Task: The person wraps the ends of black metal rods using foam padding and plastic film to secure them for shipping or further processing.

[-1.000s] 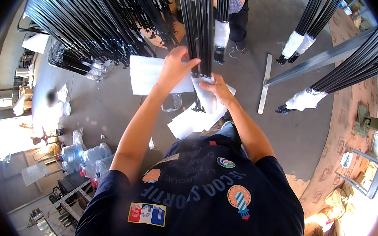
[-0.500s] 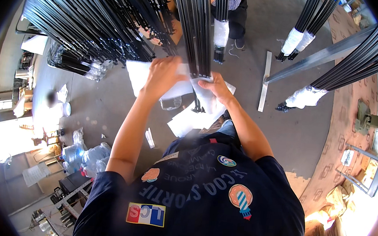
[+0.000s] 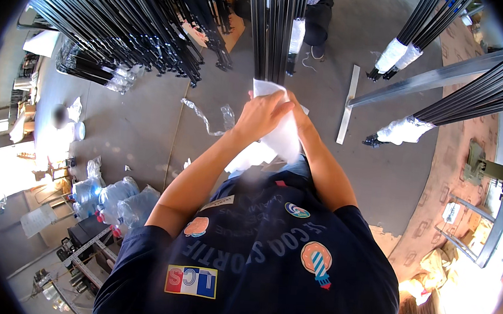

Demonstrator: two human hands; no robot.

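Note:
In front of me hangs a bundle of long black rods [image 3: 270, 46], its lower end wrapped in a white foam-like sheet [image 3: 287, 137]. My left hand [image 3: 262, 115] is closed over the near side of the wrap, fingers pressing it against the rods. My right hand [image 3: 298, 112] grips the wrap from the right, with most of its fingers hidden behind the sheet. The sheet's loose part hangs toward my lap. Below it lie more white sheets [image 3: 250, 157], partly covered by my left arm.
Many black rods [image 3: 131, 29] hang at upper left. Wrapped rod bundles [image 3: 406, 131] and a slanting metal beam [image 3: 429, 79] stand to the right. A pale flat bar [image 3: 348, 105] and a clear plastic strip [image 3: 201, 117] lie on the floor. Another person [image 3: 318, 20] is beyond the rods.
My left hand has moved right, bringing the sheet's spread left part around the rods. The sheet now encloses the rod ends, which showed below it before.

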